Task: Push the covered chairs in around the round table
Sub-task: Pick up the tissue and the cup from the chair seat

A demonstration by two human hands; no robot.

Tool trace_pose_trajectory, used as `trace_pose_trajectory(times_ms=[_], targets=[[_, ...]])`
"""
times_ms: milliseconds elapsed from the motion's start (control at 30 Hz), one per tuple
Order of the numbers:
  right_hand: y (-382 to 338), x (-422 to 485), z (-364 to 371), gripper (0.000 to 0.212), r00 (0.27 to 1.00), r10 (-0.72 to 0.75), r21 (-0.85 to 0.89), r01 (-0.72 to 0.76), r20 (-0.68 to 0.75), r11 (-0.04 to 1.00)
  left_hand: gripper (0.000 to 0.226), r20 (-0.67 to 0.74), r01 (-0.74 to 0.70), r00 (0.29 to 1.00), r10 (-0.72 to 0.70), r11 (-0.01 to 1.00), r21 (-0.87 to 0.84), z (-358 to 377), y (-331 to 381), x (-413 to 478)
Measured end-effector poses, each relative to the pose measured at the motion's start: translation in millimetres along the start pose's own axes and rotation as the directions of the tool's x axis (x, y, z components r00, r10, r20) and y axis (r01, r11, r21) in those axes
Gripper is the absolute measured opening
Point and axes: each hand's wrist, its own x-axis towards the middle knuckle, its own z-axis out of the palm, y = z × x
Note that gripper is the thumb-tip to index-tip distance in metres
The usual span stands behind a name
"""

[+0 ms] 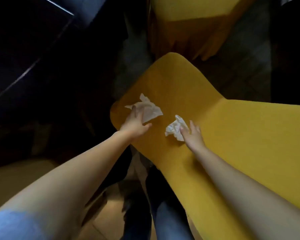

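A chair in a yellow cover (180, 87) fills the middle and right of the view, its seat stretching away from me. Two crumpled white tissues lie on the seat. My left hand (136, 121) rests on the larger tissue (148, 109) near the seat's left edge, fingers spread over it. My right hand (193, 134) touches the smaller tissue (176, 128) with its fingertips, fingers apart. A second yellow-covered chair (189, 23) stands beyond, at the top of the view. The round table cannot be made out.
A dark surface with thin bright streaks (33, 49) fills the left side. Tiled floor (111, 213) and my legs in jeans (163, 222) show below. A pale shape (16, 179) sits at the lower left.
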Motion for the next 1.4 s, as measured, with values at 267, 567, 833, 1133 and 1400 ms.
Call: trace_pose_trajectory(times_ms=[267,567,833,1133,1400], targets=[[23.1,32.0,35.8,0.059,0.997,-0.056,0.069,0.059,-0.044,0.996,0.085,0.132,0.033,0.991,-0.018,0.994,-0.109,53.3,-11.8,53.9],[49.3,39.3,68.7,0.057,0.99,-0.137,-0.246,0.14,0.028,0.959,0.065,-0.047,0.01,0.999,-0.002,0.986,0.167,109.3,-31.1,41.2],[20.9,80.3,70.4,0.054,0.999,-0.022,-0.183,0.013,-0.047,0.983,0.029,-0.095,0.231,0.958,-0.272,0.922,-0.312,136.1,-58.1,13.8],[37.2,50.6,78.5,0.016,0.98,-0.182,-0.254,0.158,-0.075,0.954,0.028,0.041,0.377,0.911,-0.41,0.788,-0.488,152.1,-87.7,-8.2],[23.0,2.4,150.0,0.029,0.883,-0.145,-0.274,0.289,0.447,0.917,0.029,0.192,0.507,0.849,-0.492,0.66,-0.555,160.9,-140.9,-54.8]])
